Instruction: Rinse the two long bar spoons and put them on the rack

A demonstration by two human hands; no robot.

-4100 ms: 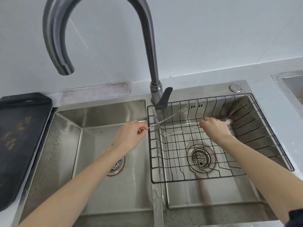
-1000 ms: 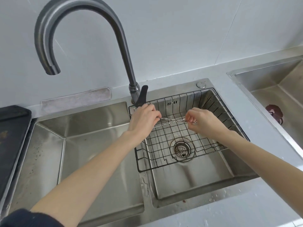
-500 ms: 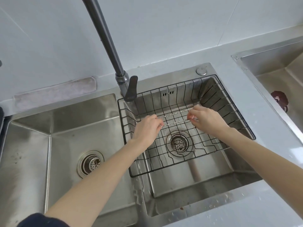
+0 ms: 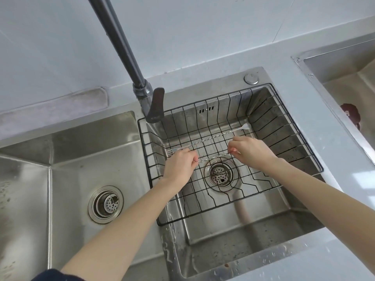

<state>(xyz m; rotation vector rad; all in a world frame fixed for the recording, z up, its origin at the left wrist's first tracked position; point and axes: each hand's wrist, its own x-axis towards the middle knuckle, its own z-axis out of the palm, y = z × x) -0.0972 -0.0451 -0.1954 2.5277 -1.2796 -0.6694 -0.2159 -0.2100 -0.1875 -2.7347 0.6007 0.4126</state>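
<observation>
Left hand (image 4: 179,166) and right hand (image 4: 252,152) each pinch one end of the near spoon (image 4: 213,158), held level low over the rack (image 4: 316,162) in the right basin (image 4: 233,236). Far spoon (image 4: 211,137) already lies across the rack wires behind your hands, fork end left, bowl end right. No water running from the tap (image 4: 121,43), so this looks like the placing step, second spoon, nearly done. Next: lower it flat onto the wires alongside the first, then let go with both hands together. It's thin; lay it crosswise over the wires or it may slip through a gap.
</observation>
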